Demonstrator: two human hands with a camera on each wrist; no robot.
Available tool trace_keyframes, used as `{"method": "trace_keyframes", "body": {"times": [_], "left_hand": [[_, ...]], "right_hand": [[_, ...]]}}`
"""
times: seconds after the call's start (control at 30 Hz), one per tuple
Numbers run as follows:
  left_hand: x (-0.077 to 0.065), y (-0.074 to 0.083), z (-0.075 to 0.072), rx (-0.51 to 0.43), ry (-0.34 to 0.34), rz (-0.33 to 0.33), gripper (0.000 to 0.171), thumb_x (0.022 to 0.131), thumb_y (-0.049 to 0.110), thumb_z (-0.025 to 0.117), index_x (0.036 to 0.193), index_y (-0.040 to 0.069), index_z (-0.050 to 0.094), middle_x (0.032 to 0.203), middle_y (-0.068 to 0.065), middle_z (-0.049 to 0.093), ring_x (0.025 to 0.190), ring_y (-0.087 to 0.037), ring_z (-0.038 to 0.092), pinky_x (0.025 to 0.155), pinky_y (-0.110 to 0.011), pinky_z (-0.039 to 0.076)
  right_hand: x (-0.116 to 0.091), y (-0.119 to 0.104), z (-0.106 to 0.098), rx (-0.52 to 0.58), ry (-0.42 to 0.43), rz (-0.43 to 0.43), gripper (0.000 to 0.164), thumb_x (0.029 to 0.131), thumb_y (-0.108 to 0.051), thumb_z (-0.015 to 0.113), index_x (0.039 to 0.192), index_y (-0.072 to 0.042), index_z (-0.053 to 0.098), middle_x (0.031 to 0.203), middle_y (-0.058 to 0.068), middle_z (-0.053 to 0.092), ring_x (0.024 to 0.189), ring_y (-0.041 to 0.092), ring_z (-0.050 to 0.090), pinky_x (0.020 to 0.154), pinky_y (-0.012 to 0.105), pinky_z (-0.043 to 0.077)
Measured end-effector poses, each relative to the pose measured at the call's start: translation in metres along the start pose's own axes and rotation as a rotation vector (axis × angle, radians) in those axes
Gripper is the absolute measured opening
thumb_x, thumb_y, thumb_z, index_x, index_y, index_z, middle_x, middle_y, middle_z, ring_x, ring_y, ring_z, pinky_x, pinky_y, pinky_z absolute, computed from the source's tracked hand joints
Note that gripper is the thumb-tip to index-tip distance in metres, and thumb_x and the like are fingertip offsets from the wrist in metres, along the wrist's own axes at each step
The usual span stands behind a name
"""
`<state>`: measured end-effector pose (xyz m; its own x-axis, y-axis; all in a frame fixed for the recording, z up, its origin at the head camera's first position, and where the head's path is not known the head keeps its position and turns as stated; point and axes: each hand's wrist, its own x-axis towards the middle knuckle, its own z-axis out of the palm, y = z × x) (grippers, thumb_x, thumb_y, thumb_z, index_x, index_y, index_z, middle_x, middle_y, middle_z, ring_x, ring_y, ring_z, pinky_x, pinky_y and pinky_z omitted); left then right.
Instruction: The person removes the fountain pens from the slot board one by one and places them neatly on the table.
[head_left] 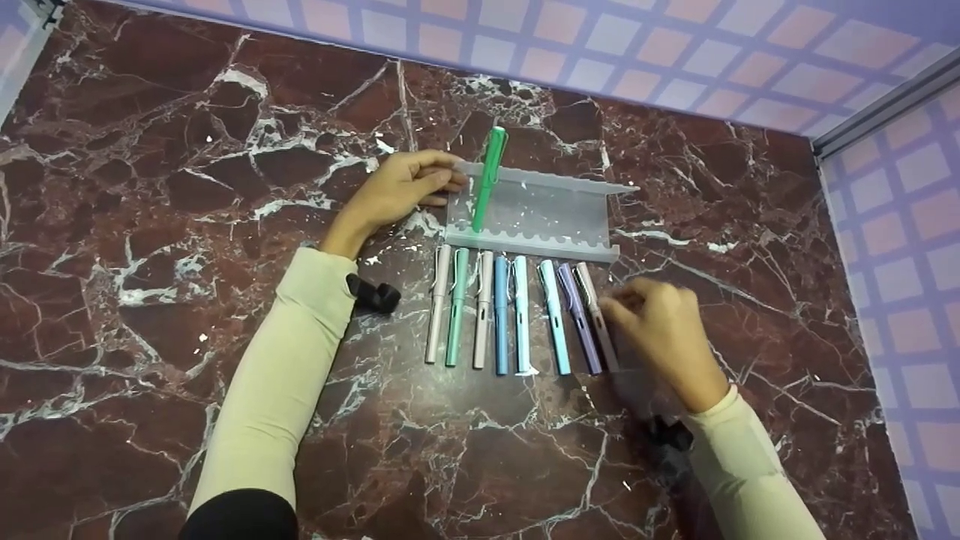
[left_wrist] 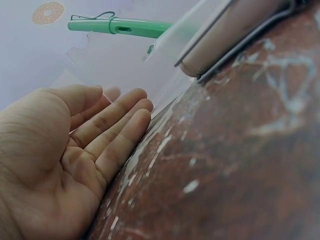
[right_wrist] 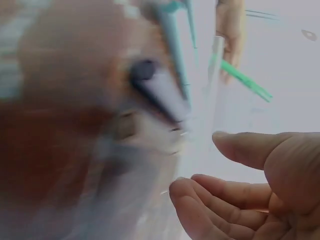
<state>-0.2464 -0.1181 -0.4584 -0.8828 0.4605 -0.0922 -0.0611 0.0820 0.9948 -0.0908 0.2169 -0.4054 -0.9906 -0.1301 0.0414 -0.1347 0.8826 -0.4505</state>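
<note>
A frosted plastic pen stand (head_left: 540, 204) lies on the table, its lower edge notched. A green pen (head_left: 488, 180) sits in its left part, cap end sticking up beyond the back panel. My left hand (head_left: 409, 187) holds the stand's left side; in the left wrist view a fingertip shows behind the clear sheet and the thumb in front. Several capped pens lie in a row before the stand, among them a light blue pen (head_left: 554, 319), a purple pen (head_left: 579, 319) and a dark brown pen (head_left: 598, 319). My right hand (head_left: 664, 330) is beside the brown pen, thumb and fingers apart with nothing between them.
The dark red marbled table (head_left: 465, 465) has glossy white veins. A checkered panel (head_left: 600, 45) rises along the back edge and another checkered panel (head_left: 900, 247) along the right. Black camera mounts sit at both wrists.
</note>
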Motion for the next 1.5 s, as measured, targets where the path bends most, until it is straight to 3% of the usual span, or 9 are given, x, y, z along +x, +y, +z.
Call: {"method": "trace_keyframes", "body": {"times": [0.13, 0.3, 0.5, 0.63, 0.97, 1.5], "left_hand": [[0.0, 0.0, 0.0, -0.002, 0.001, -0.005, 0.033, 0.105, 0.006, 0.048, 0.136, 0.003, 0.057, 0.127, -0.017, 0.066, 0.116, -0.024, 0.065, 0.096, -0.03, 0.058], [0.0, 0.0, -0.001, -0.001, 0.003, -0.014, 0.033, 0.105, 0.007, 0.048, 0.136, 0.004, 0.057, 0.127, -0.017, 0.066, 0.116, -0.024, 0.065, 0.096, -0.03, 0.058], [0.001, 0.002, 0.0, -0.027, 0.0, -0.021, 0.032, 0.105, 0.006, 0.049, 0.135, 0.003, 0.057, 0.128, -0.018, 0.065, 0.117, -0.026, 0.065, 0.096, -0.032, 0.059], [0.001, 0.001, 0.0, -0.028, -0.005, -0.015, 0.032, 0.105, 0.006, 0.049, 0.135, 0.003, 0.058, 0.127, -0.017, 0.066, 0.116, -0.025, 0.065, 0.096, -0.032, 0.059], [0.002, -0.002, -0.001, -0.035, -0.006, -0.002, 0.031, 0.104, 0.007, 0.05, 0.134, 0.004, 0.059, 0.127, -0.017, 0.066, 0.116, -0.026, 0.065, 0.096, -0.032, 0.059], [0.002, -0.002, -0.002, -0.041, -0.004, -0.007, 0.031, 0.104, 0.005, 0.049, 0.134, 0.003, 0.059, 0.127, -0.019, 0.065, 0.117, -0.028, 0.065, 0.096, -0.033, 0.059]], "right_hand": [[0.021, -0.02, -0.001, 0.026, 0.031, -0.059, 0.015, 0.088, -0.011, 0.077, 0.093, 0.003, 0.074, 0.082, 0.016, 0.075, 0.06, 0.021, 0.067, 0.057, 0.03, 0.062], [0.057, -0.05, 0.005, 0.094, -0.013, -0.078, 0.016, 0.09, -0.012, 0.075, 0.097, 0.002, 0.074, 0.09, 0.016, 0.075, 0.074, 0.024, 0.072, 0.071, 0.033, 0.064], [0.099, -0.083, 0.018, 0.189, -0.13, 0.044, 0.027, 0.091, -0.022, 0.075, 0.111, -0.004, 0.072, 0.109, 0.013, 0.075, 0.096, 0.023, 0.072, 0.086, 0.032, 0.062], [0.115, -0.097, 0.031, 0.25, -0.156, 0.08, 0.028, 0.09, -0.021, 0.076, 0.113, -0.005, 0.072, 0.11, 0.011, 0.075, 0.098, 0.02, 0.072, 0.085, 0.029, 0.062], [0.126, -0.108, 0.056, 0.268, -0.1, 0.076, 0.013, 0.09, -0.016, 0.077, 0.097, -0.006, 0.075, 0.091, 0.007, 0.077, 0.075, 0.016, 0.072, 0.063, 0.024, 0.059], [0.126, -0.108, 0.057, 0.342, -0.056, 0.093, 0.014, 0.09, -0.014, 0.076, 0.101, -0.004, 0.074, 0.094, 0.009, 0.077, 0.077, 0.015, 0.073, 0.068, 0.022, 0.061]]}}
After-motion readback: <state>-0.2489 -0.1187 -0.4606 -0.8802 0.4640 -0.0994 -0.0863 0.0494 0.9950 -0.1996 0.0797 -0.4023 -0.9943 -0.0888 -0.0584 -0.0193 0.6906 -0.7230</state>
